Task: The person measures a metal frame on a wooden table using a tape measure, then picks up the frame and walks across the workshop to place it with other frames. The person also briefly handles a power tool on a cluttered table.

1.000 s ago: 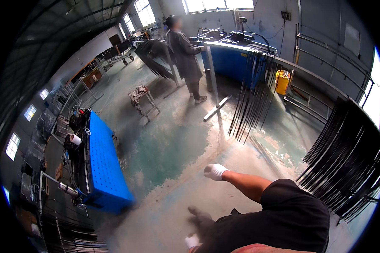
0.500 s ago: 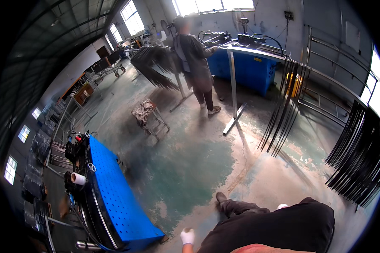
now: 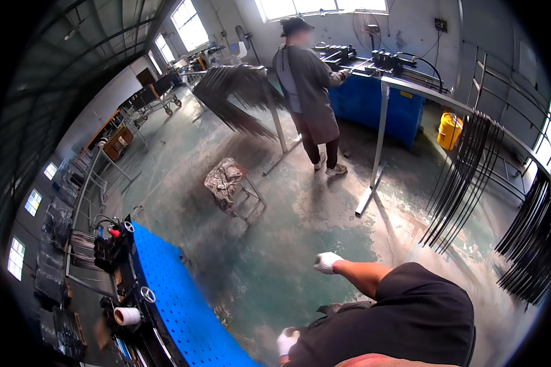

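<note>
White work gloves cover both of my hands, and neither shows any object in it. My left hand (image 3: 288, 341) hangs low in front of my dark shirt, its fingers loosely curled. Held out ahead of my body over the floor, my right hand (image 3: 329, 263) has its fingers curled in together. The blue machine bench (image 3: 171, 287) with a perforated side stands nearest to my left hand, apart from it. On that bench sit handwheels (image 3: 147, 295) and a white roll (image 3: 127, 315).
A co-worker (image 3: 306, 92) stands at another blue machine (image 3: 373, 110). A cloth-covered stool (image 3: 224, 178) stands mid-floor. Racks hold dark rods (image 3: 465, 177) at the right and more rods (image 3: 232, 92) beyond the stool. A yellow bucket (image 3: 449, 131) sits near the wall.
My right hand has swung forward from beside my body. The view has shifted, so the co-worker, stool and racks appear farther right. The blue bench sits lower in the picture.
</note>
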A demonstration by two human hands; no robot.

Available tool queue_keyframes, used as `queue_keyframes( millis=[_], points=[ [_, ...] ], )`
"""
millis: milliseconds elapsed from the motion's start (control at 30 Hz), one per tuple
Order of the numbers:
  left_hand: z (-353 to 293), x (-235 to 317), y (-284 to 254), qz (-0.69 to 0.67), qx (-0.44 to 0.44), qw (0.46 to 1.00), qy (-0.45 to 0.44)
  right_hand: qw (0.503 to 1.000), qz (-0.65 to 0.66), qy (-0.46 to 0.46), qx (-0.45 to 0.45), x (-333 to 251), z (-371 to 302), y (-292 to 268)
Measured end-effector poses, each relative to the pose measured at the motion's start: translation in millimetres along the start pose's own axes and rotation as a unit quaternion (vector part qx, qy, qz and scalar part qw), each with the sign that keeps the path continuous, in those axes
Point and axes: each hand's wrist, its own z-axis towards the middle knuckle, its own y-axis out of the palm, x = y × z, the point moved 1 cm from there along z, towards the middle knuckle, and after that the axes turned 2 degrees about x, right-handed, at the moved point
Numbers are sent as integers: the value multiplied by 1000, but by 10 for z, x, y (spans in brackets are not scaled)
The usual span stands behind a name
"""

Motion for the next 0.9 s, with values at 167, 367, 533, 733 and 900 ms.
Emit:
queue_keyframes(
  millis=[167,367,533,733,900],
  points=[
    [1492,-422,-731,42,41,998,4,990,47,-124,41,-1723,1108,-394],
    [2961,-213,-1753,-34,-51,998,-11,998,24,3,49,-1254,1896,336],
    [3875,690,-2964,55,23,997,51,948,-185,161,-204,-163,1579,1044],
    [5167,606,-3695,-12,93,995,25,946,-55,242,-211,45,1950,1627],
    [5999,1062,-3783,6,23,999,30,948,-160,166,-218,-886,3838,1308]
  ],
)
